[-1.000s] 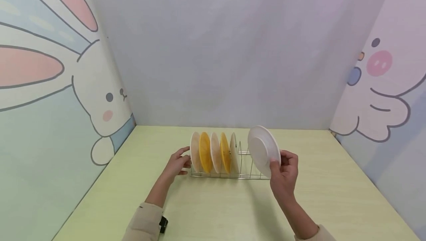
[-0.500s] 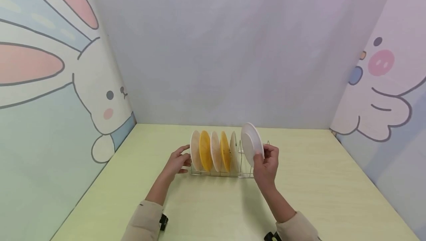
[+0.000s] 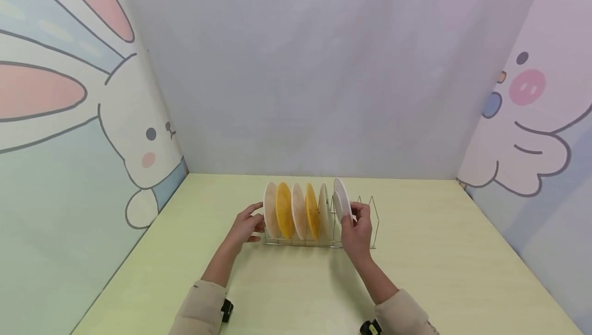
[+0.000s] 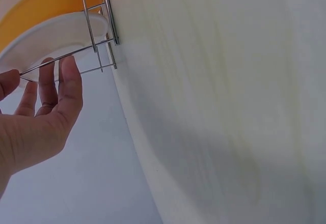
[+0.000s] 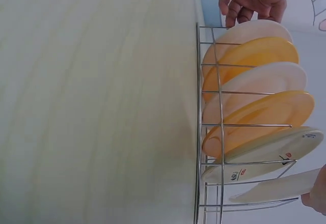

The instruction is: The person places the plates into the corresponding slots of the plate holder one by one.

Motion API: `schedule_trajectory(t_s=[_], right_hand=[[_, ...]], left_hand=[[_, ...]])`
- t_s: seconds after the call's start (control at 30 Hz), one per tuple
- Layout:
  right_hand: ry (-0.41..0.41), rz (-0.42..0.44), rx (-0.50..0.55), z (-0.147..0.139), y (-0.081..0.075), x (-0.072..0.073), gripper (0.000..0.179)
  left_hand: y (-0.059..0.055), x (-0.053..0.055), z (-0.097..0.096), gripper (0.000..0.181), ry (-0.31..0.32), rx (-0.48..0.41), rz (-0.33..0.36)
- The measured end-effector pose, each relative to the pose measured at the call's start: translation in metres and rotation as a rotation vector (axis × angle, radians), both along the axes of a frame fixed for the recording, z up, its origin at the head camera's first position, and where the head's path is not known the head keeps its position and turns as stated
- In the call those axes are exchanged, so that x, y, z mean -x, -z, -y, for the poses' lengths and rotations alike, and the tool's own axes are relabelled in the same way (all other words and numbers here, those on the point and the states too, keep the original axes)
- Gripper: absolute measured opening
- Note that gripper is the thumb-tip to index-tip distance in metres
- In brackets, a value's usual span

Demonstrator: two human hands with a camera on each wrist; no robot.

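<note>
A wire dish rack (image 5: 199, 107) stands on the table with several plates upright in a row. My right hand (image 3: 358, 232) pinches a white plate (image 3: 341, 199) by its near edge, thumb on one face. In the right wrist view, that plate's lower edge is between the wires but short of the bottom rail. Beside it stands a cream plate (image 5: 265, 152) with small printed marks. Farther left, orange plates (image 3: 284, 211) alternate with pale ones. My left hand (image 3: 243, 228) holds the rack's left end, with thumb and fingertips at the end wire in the left wrist view.
The pale yellow-green table (image 3: 296, 289) stretches around the rack. Behind it rises a plain grey-white backdrop (image 3: 296, 78). Side panels carry a cartoon rabbit (image 3: 139, 134) on the left and another cartoon animal (image 3: 527, 134) on the right. The rack's right end holds bare wire dividers.
My right hand has carried the white plate leftward and then down between the rack's wires, turning it more edge-on. The left hand stays at the rack's left end.
</note>
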State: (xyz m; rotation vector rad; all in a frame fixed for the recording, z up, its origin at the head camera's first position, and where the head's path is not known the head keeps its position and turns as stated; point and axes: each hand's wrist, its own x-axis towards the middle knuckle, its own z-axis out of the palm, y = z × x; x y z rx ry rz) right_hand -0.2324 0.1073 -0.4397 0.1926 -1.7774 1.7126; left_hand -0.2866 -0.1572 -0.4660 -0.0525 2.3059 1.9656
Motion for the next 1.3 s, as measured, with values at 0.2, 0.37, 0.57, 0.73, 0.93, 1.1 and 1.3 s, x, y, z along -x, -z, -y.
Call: schedule_trajectory(t_s=[0.2, 0.37, 0.57, 0.73, 0.93, 1.1, 1.3], right_hand=[[-0.041, -0.020, -0.092, -0.002, 0.007, 0.006, 0.023], [-0.057, 0.039, -0.149, -0.009, 0.017, 0.010, 0.026], [-0.116, 0.081, -0.244, -0.021, 0.033, 0.026, 0.031], [-0.145, 0.085, -0.378, -0.028, 0.027, 0.031, 0.034], [-0.202, 0.168, -0.364, -0.034, 0.024, 0.023, 0.038], [-0.193, 0.199, -0.358, -0.046, 0.020, 0.011, 0.041], [-0.150, 0.203, -0.380, -0.068, 0.012, -0.004, 0.040]], left_hand=[[0.000, 0.000, -0.001, 0.047, -0.010, 0.003, 0.011], [0.000, 0.000, -0.001, 0.048, -0.008, 0.008, 0.011], [0.000, 0.001, -0.002, 0.049, -0.002, 0.006, 0.016], [0.000, 0.001, -0.002, 0.047, -0.005, 0.008, 0.012], [0.002, -0.001, 0.000, 0.047, 0.014, 0.005, 0.019], [0.001, -0.006, 0.003, 0.045, 0.022, 0.037, -0.030], [-0.009, -0.019, 0.006, 0.041, 0.044, 0.109, -0.096]])
